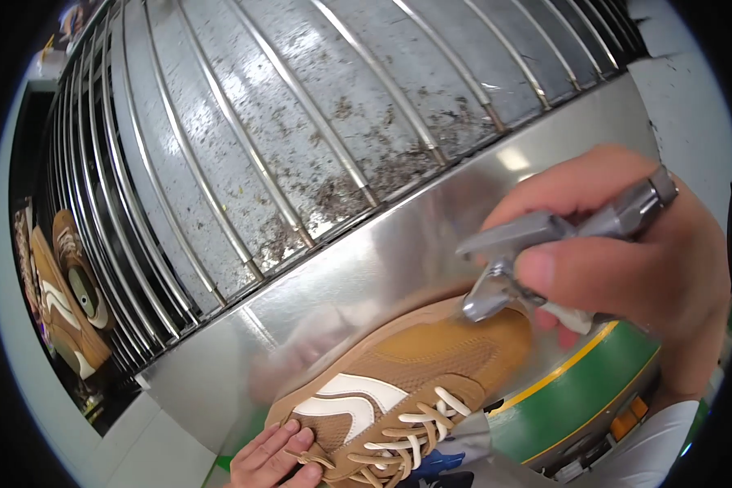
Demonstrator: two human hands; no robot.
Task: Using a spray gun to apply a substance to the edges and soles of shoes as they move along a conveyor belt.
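Observation:
Near the bottom of the view, a brown sneaker (431,366) with white side stripes and white and tan laces is held with its toe toward the right. My left hand (276,455) grips it at the heel end, fingers over the collar. In my right hand (626,252) is a silver metal spray gun (537,244), fingers wrapped round its body and thumb across it. Its nozzle points down at the sneaker's toe, close to the suede. Whether it touches, or whether anything comes out, I cannot tell. The sneaker's far side and sole are mostly hidden.
Ahead runs a conveyor of metal rollers (301,106) over a dirty grey tray, edged by a shiny steel panel (366,252). More brown sneakers (77,276) stand beyond its left end. Below right lies green flooring (561,390) with a yellow line.

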